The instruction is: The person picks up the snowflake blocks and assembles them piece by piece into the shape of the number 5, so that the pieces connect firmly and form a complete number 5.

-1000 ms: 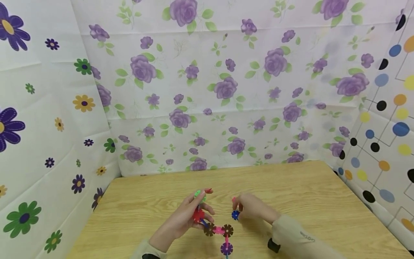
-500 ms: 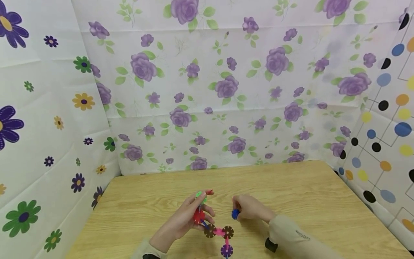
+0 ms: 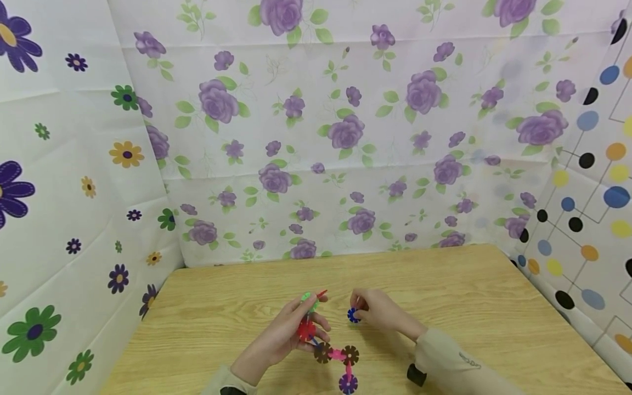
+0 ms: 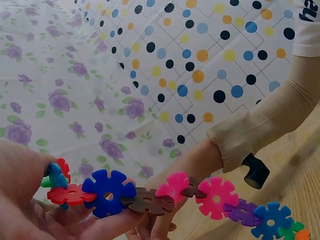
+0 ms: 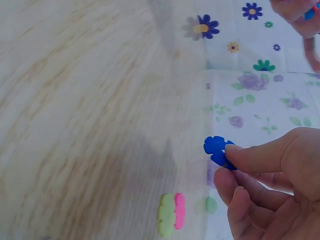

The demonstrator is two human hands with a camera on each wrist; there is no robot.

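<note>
In the head view my left hand (image 3: 283, 332) holds a chain of interlocking plastic flower discs, its thumb on the green disc (image 3: 308, 302) near the red tip. From there the chain runs down past a red disc (image 3: 306, 330), brown and pink ones, to a purple disc (image 3: 348, 383) at the lower frame edge. More of it shows in the left wrist view, including a large blue disc (image 4: 109, 193) by the fingers and a pink disc (image 4: 217, 198). My right hand (image 3: 380, 311) pinches a single blue disc (image 5: 218, 150) between thumb and fingers, apart from the chain.
In the right wrist view a yellow-green disc (image 5: 166, 216) and a pink disc (image 5: 180, 211) are side by side near the wooden table (image 5: 90, 120). Patterned cloth walls (image 3: 316, 131) surround the table at the back and both sides.
My right hand has moved slightly forward and left with the blue disc, which now faces the head camera. The pink piece seen by its fingers earlier is hidden. My left hand has barely shifted.
</note>
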